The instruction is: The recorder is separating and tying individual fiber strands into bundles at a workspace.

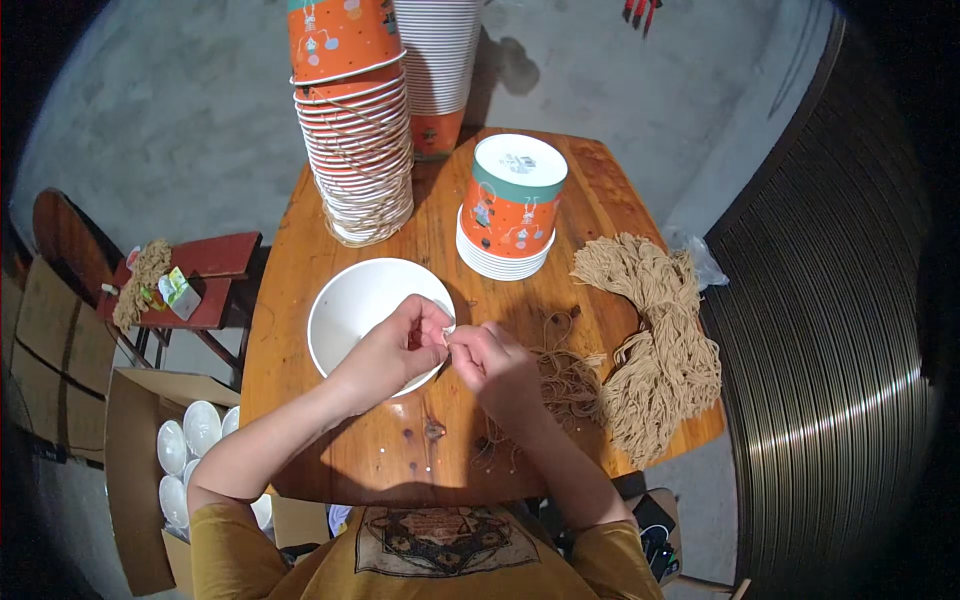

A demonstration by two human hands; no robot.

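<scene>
A white paper bucket (345, 310) stands on the wooden table in front of me, its open mouth facing up. Over its right rim my left hand (400, 345) is closed, thumb and fingers pinched together. My right hand (490, 365) meets it there, also closed in a pinch. Between the fingertips shows a tiny pale bit, too small to make out. A loose tangle of thin tan string (568, 385) lies beside my right hand. Farther right is a thick bundle of the same string (655, 360).
Tall stacks of orange paper buckets (350, 140) with string round them and plain-rimmed buckets (437, 60) rise at the back. A short upside-down stack (515, 205) sits right of them. A cardboard box (140, 450) of white buckets and a red bench (215, 270) are left.
</scene>
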